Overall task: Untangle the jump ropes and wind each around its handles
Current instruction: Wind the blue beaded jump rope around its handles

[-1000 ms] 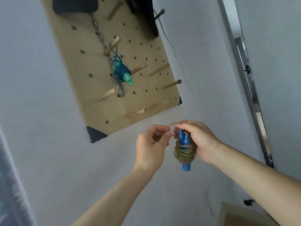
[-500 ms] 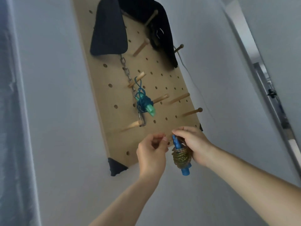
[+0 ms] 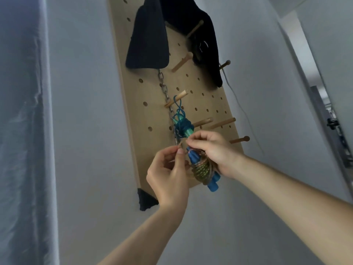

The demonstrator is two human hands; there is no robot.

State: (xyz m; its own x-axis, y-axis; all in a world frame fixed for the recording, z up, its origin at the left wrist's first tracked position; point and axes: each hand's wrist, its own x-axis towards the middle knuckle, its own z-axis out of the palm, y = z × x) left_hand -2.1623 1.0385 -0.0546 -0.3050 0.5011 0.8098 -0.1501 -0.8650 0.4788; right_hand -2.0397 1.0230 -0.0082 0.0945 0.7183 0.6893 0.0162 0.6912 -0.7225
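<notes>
We noted right hand fingers curled round the wound blue-handled jump rope, long axis tilted upper-left to lower-right before the pegboard, left hand pinching its loose end just left, under the hung teal jump rope.

body | left hand: bare, thumbnail short and plain | right hand: bare, slim fingers, knuckle creases visible | left forearm: bare skin from wrist to frame edge, smooth | right forearm: same, bare to frame edge | right-hand nails: too small to tell
</notes>
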